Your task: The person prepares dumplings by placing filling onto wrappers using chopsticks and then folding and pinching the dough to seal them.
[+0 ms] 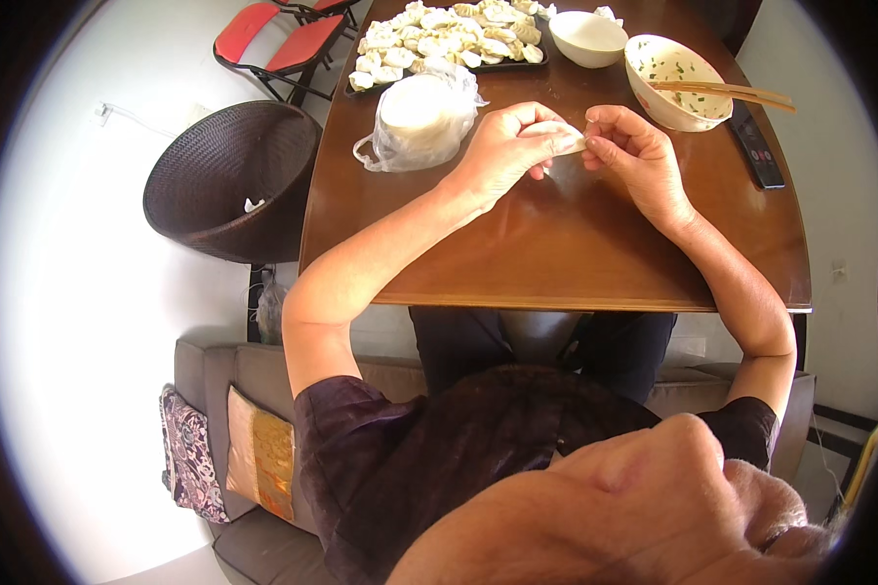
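Above the wooden table, my left hand (516, 146) holds a pale folded dumpling (572, 142) between thumb and fingers. My right hand (638, 162) pinches the dumpling's right tip with thumb and fingertips; its forefinger is raised slightly. What is inside the wrapper cannot be seen. Left of my left hand lies a clear plastic bag (418, 121) around a stack of round, pale dough wrappers (412, 104). Beyond my right hand stands a white bowl (638, 62) with bits of chopped greens inside and a pair of wooden chopsticks (735, 90) across its rim.
A dark tray (516, 66) heaped with dumplings (439, 36) stands at the table's (541, 256) far side, beside a plain white bowl (587, 40). A phone (759, 153) lies near the right edge. A dark woven basket (212, 153) and red folding chairs (304, 42) are at the left.
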Demonstrator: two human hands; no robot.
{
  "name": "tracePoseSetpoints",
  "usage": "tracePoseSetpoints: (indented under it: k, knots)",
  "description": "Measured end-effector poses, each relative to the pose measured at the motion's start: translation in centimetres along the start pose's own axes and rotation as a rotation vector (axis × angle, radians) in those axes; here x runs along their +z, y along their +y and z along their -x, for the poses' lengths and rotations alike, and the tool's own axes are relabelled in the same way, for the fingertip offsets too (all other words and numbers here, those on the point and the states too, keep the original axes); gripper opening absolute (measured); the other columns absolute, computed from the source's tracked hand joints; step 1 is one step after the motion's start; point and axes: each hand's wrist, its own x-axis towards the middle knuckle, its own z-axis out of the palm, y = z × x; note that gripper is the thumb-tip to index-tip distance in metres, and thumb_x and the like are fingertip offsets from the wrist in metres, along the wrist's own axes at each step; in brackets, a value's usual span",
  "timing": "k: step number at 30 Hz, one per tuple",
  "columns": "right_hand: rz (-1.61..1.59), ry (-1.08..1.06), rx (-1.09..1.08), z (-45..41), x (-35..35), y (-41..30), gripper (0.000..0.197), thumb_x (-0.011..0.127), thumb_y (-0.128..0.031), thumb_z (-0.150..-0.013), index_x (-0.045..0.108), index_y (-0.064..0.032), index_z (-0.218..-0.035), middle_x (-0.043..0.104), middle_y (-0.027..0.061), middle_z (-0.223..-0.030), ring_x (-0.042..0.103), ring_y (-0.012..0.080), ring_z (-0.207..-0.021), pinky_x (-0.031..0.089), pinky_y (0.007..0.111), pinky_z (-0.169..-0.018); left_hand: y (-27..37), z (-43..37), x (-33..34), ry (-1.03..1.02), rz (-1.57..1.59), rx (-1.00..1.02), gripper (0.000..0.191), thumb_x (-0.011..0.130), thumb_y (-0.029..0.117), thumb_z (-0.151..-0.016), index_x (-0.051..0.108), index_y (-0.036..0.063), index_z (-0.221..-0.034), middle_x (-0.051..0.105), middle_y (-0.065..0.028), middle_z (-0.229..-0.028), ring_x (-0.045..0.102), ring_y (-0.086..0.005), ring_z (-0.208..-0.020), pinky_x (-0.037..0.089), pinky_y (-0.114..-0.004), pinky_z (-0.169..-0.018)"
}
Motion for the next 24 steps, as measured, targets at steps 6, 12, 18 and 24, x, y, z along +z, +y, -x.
tracePoseSetpoints:
  k: [6,12,18,24]
  knots:
    - [-0.064,-0.035,-0.009,0.22,0.34,-0.31,0.033,0.06,-0.001,-0.096,0.053,-0.0015,-0.127,0.061,0.0022,-0.098,0.061,0.0099,-0.085,0.052,0.024,-0.078,-0.14,-0.08,0.29,0.02,0.025,0.038,0.017,0.069,0.02,-0.093,0.064,0.0044,-0.096,0.065,-0.0016,-0.088,0.057,-0.0078,-0.075,0.048,-0.024,-0.065]
    - [0.101,-0.043,-0.083,0.51,0.59,-0.79,0.039,0.063,0.002,-0.092,0.051,-0.0027,-0.129,0.06,0.0012,-0.093,0.059,0.0089,-0.084,0.052,0.023,-0.079,-0.61,-0.12,0.28,0.02,0.026,0.023,0.017,0.07,0.02,-0.093,0.064,0.0046,-0.096,0.065,-0.0008,-0.086,0.057,-0.0076,-0.073,0.047,-0.024,-0.062]
    - [0.341,-0.011,-0.251,0.76,0.99,-0.99,0.046,0.066,0.002,-0.089,0.05,-0.0045,-0.131,0.058,0.0011,-0.089,0.057,0.0087,-0.083,0.052,0.025,-0.081,-0.2,0.32,0.64,0.023,-0.188,0.16,0.015,0.069,0.012,-0.091,0.065,0.0002,-0.1,0.071,-0.0046,-0.094,0.064,-0.0081,-0.082,0.053,-0.023,-0.072]
    - [0.314,0.035,-0.246,0.71,0.84,-0.51,0.048,0.066,0.004,-0.088,0.049,-0.0047,-0.132,0.057,0.0015,-0.092,0.057,0.0091,-0.086,0.053,0.026,-0.082,0.05,0.37,0.59,-0.044,-0.107,0.123,0.017,0.066,0.009,-0.093,0.064,-0.0032,-0.105,0.073,-0.0063,-0.097,0.067,-0.0102,-0.092,0.053,-0.023,-0.078]
